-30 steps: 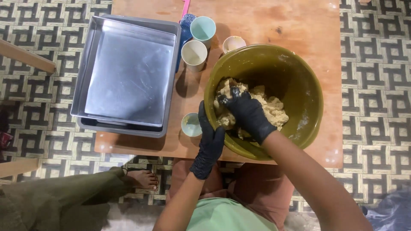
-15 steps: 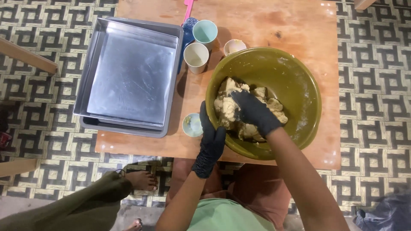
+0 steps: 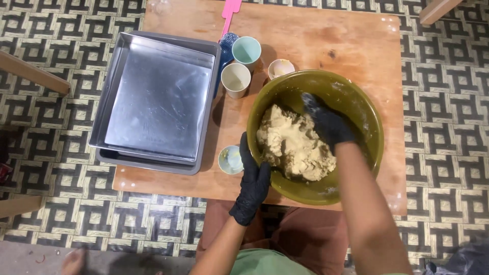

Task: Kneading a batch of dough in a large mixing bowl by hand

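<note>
A large olive-green bowl (image 3: 356, 97) sits on a small wooden table (image 3: 346, 40). Inside it lies a pale lump of dough (image 3: 293, 145). My left hand (image 3: 253, 178), in a black glove, grips the bowl's near left rim. My right hand (image 3: 326, 122), also in a black glove, is inside the bowl at the far right side of the dough, fingers spread and touching the dough's edge and the bowl wall.
Two stacked square metal baking pans (image 3: 158, 99) fill the table's left side. A mint cup (image 3: 246, 51), a cream cup (image 3: 236, 79), a small cream bowl (image 3: 280, 67) and another small bowl (image 3: 229, 159) stand near the big bowl. A pink-handled blue tool (image 3: 228, 20) lies behind the cups.
My right hand has lifted off the middle of the dough and moved to the far right of the bowl. The other person's leg and foot at lower left have left the view.
</note>
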